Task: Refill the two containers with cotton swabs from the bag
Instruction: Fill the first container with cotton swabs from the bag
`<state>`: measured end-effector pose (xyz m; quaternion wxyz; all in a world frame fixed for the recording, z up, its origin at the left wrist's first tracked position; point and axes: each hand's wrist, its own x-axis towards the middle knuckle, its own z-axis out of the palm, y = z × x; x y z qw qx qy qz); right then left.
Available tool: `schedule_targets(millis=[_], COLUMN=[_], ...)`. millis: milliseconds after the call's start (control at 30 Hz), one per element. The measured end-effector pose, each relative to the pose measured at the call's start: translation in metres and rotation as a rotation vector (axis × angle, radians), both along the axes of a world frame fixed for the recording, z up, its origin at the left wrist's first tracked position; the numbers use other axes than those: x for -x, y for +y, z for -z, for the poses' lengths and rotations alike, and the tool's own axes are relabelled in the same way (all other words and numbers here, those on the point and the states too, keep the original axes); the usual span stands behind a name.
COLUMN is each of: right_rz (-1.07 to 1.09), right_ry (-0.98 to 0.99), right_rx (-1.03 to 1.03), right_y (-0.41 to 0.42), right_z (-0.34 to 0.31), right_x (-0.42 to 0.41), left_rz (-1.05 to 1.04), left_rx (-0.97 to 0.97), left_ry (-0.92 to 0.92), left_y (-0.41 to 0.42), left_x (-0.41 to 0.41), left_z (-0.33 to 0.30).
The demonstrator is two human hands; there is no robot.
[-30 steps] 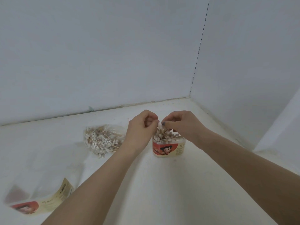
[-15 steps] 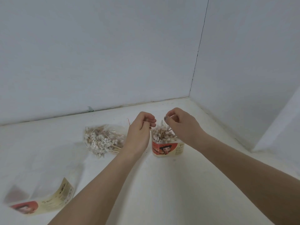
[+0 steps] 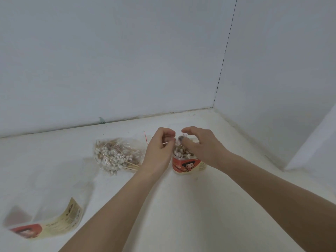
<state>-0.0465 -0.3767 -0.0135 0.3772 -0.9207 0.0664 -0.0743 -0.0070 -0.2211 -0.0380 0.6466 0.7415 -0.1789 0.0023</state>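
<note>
A small clear container [image 3: 187,166] with a red cartoon label stands upright on the white surface, and cotton swabs [image 3: 179,153] stick up out of it. My left hand [image 3: 160,151] is at its left rim, fingers curled and pinching swabs at the top. Arched over the container's top is my right hand [image 3: 200,148], thumb down on the swab tips and fingers spread apart. To the left lies the clear bag [image 3: 116,155] with many swabs in it. A second labelled container [image 3: 45,228] lies on its side at the near left, blurred.
A thin red string [image 3: 145,137] lies behind my left hand. White walls meet in a corner at the back right, close behind the standing container. A white panel [image 3: 312,142] rises at the far right.
My right hand has loosened from a pinch into an arch over the swabs. My left hand has stayed curled at the rim. The container has not moved.
</note>
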Motion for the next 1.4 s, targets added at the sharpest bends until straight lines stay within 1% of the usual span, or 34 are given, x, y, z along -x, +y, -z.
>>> schedule_targets(millis=[67,133,200,267,333,400,567,667,733,833,967,1033,1133,1267,1333,1400], right_rz=[0.009,0.026,0.020,-0.020,-0.067,-0.084,-0.044,-0.012,0.008,0.027,0.024,0.040,0.048,0.046,0.037,0.038], right_ry=[-0.005,-0.028,-0.043,-0.005,0.053,0.057,-0.011,-0.026,-0.017,0.004,-0.015,-0.038,-0.052,0.015,0.024,-0.002], right_rx=[0.031,-0.002,-0.096,-0.235,-0.317,-0.319,-0.329,-0.305,-0.349,-0.474,-0.463,-0.452,-0.443,-0.546,-0.525,-0.482], right_y=[0.003,0.006,0.004,0.002,-0.002,-0.005,-0.002,-0.001,-0.001,-0.002,-0.002,-0.001,0.000,-0.002,-0.003,-0.003], right_z=[0.003,0.005,0.002,-0.003,-0.005,-0.003,0.003,0.004,0.003,0.000,0.002,0.003,0.004,0.001,0.001,0.003], right_x=[0.002,0.001,0.000,0.002,0.007,0.010,0.009,0.007,0.006,0.008,0.008,0.007,0.007,0.008,0.009,0.009], left_rz=[-0.010,-0.025,-0.036,-0.031,-0.002,0.025,0.004,-0.008,0.005,0.024,0.019,0.023,0.033,-0.003,0.010,0.028], left_rx=[-0.005,-0.010,-0.008,0.003,0.017,0.017,-0.037,0.015,0.062,0.057,0.049,0.057,0.096,0.077,0.064,0.039], left_ry=[-0.005,-0.009,-0.014,0.004,0.046,0.070,-0.004,0.056,0.115,0.078,0.053,0.080,0.175,0.217,0.185,0.099], left_y=[-0.002,-0.004,-0.006,-0.006,-0.003,-0.002,-0.006,-0.008,-0.008,-0.008,-0.009,-0.010,-0.011,-0.011,-0.007,-0.003], left_x=[-0.001,-0.003,-0.005,-0.004,-0.001,0.001,0.000,-0.001,0.001,0.004,0.003,0.001,0.002,0.003,0.005,0.008], left_z=[0.000,0.000,-0.002,-0.004,-0.005,-0.002,0.004,-0.001,-0.004,-0.003,-0.002,-0.001,-0.002,-0.005,-0.005,-0.004])
